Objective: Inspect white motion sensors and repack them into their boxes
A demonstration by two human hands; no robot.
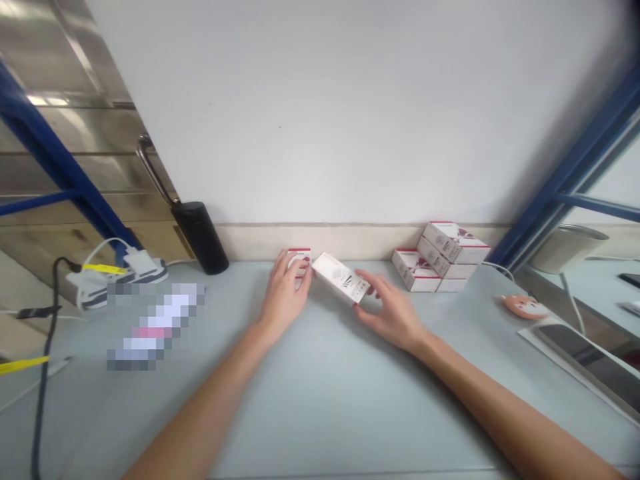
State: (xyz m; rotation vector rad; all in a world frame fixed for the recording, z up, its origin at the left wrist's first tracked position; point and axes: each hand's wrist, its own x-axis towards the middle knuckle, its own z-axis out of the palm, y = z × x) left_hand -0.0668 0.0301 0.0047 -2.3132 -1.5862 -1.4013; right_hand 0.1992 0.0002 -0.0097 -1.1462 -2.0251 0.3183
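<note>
judging by how the boxes lie, the work looks partway through. the stack [456, 243] stands on the worktop [320, 407] as a small stepped pile, highest at its right part, with one low box [416, 272] along its left side. that part seems done for now, since neither hand touches it. four boxes show in the stack, though the picture is soft and others may be hidden behind.

left of the stack, clear of it, the right hand [393, 308] grips the near end of the right box [343, 279], thumb on one edge and fingers on the other. this box is slanted, its far end pointing away from the stack towards the left box [301, 255]. farther left of the stack, the left hand [285, 287] is closed round the left box and covers much of it.

so two boxes are apart from the stack, and neither is let go. what is left, as i judge it, is to settle and release both; the slanted right box seems the less settled of the two.
</note>
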